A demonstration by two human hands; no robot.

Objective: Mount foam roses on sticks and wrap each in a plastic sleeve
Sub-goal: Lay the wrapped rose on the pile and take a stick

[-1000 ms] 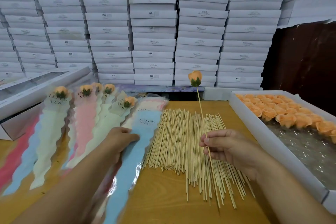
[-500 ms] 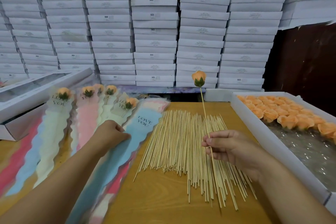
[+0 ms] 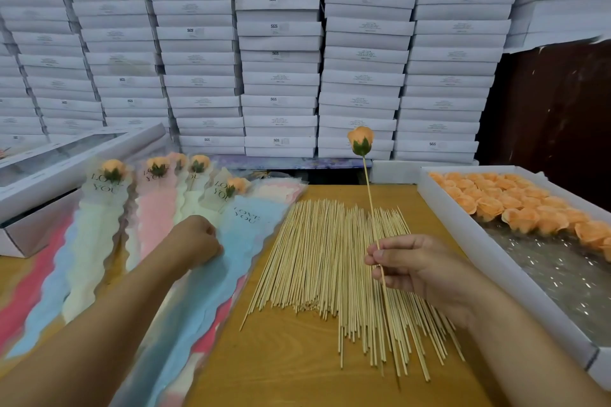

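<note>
Orange rose [image 3: 360,139] stands above right hand [image 3: 420,269]; left hand [image 3: 195,241] grips blue sleeve [image 3: 231,261].

1 rose on a stick [image 3: 360,141] is held upright. 5 wrapped roses [image 3: 113,169] are seen at left, approx. 1 open tray of loose roses [image 3: 469,241] at right; loose sticks [image 3: 330,261] too many to be counted. 2 hands in view.

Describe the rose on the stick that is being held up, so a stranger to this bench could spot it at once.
Start at the wooden table with the heap of bare sticks spread across its middle. Over the heap's right side, the right hand pinches one stick upright, topped by an orange foam rose. Unlike the roses lying in sleeves to the left or loose in the white tray, it stands in the air, unwrapped.
</note>
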